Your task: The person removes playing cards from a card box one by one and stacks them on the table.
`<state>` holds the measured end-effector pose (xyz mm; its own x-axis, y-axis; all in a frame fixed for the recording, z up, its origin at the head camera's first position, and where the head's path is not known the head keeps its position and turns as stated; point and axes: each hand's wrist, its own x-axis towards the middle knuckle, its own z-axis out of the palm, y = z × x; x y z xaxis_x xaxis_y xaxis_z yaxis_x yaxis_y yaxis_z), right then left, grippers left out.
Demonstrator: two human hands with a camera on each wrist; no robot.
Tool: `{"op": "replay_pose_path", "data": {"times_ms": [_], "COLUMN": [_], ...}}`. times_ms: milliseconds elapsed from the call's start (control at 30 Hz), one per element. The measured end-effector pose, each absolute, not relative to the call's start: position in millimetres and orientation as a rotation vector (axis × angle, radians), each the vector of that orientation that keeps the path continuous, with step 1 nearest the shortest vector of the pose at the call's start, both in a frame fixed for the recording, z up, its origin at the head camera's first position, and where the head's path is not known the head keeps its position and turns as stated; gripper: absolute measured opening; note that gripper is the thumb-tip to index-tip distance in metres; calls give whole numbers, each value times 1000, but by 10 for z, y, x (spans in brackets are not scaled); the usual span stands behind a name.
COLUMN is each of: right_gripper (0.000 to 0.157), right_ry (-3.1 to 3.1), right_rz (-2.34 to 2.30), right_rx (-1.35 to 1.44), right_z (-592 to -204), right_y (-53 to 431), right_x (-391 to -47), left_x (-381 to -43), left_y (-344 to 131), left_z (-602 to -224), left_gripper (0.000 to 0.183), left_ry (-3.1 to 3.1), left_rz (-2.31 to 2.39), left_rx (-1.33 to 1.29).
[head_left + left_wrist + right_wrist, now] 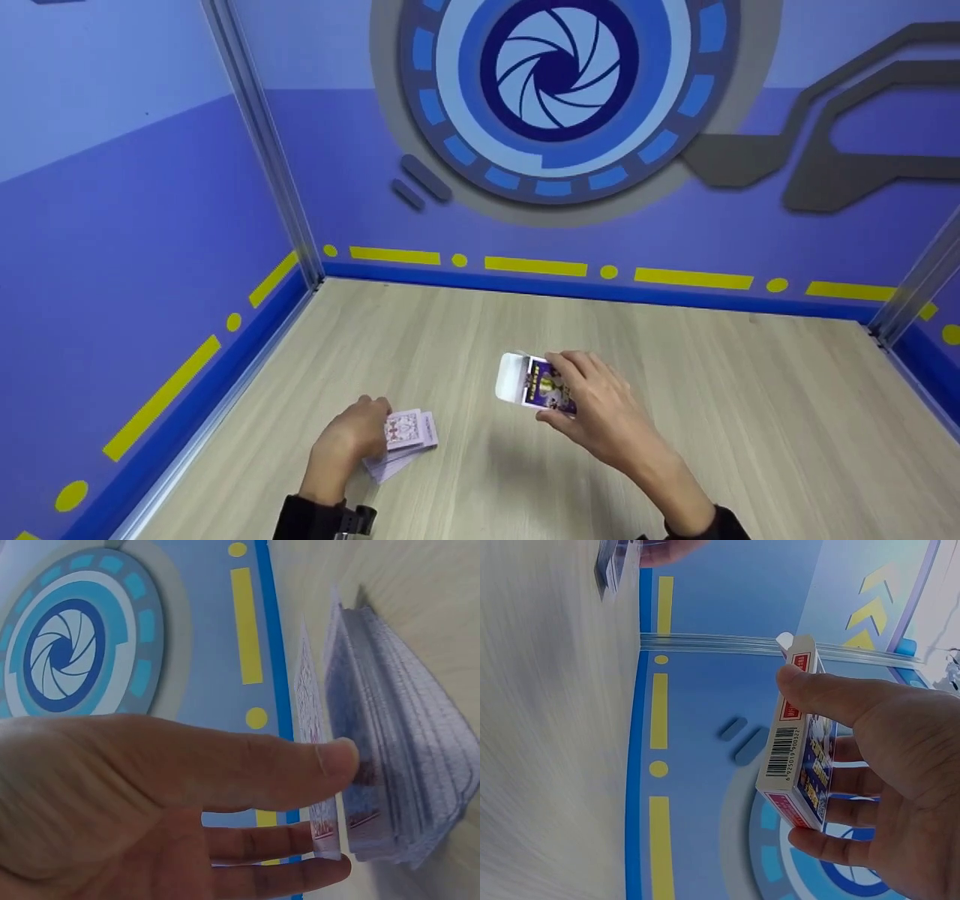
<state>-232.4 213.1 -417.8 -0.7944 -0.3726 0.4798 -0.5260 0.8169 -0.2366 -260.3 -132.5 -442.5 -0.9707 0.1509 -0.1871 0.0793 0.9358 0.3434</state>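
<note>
With thumb and fingers my left hand pinches a playing card with a red-patterned back. Right beside that card, in the left wrist view, is a loosely fanned deck of cards, which lies on the table in the head view. Above the table, my right hand grips a small card box between thumb and fingers. Its printed face is purple and yellow, and a barcode shows along one narrow side. The white end flap stands open, pointing left toward the cards.
A light wood-grain table lies under both hands. Blue printed panels rise at its left and back edges, joined by a metal corner post. The left wrist wears a black band.
</note>
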Motion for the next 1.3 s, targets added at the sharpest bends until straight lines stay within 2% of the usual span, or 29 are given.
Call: {"op": "replay_pose_path", "data": {"times_ms": [300,600,867,1300], "right_gripper": [75,76,76,75], "right_ry": [-2568,-2583,-2595,-2584], "right_rz": [511,494,488,482], "right_rx": [687,686,679,694], "right_z": [-4183,-4189,-4183,-4189], "right_y": [2132,2121,2108,2117], "right_x": [-2318,-2312,-2306,-2315], "left_x": [-2619,-2616,-2620,-2606], "left_y": [-1289,-1157,-1034,-1016], "left_z": [-4515,-4606,-4697,-4692], "left_gripper": [52,82,73,73], "left_ry": [2860,2882,2913,2953], "left_rz": [431,539,534,511], "left_rx": [209,213,175,168]}}
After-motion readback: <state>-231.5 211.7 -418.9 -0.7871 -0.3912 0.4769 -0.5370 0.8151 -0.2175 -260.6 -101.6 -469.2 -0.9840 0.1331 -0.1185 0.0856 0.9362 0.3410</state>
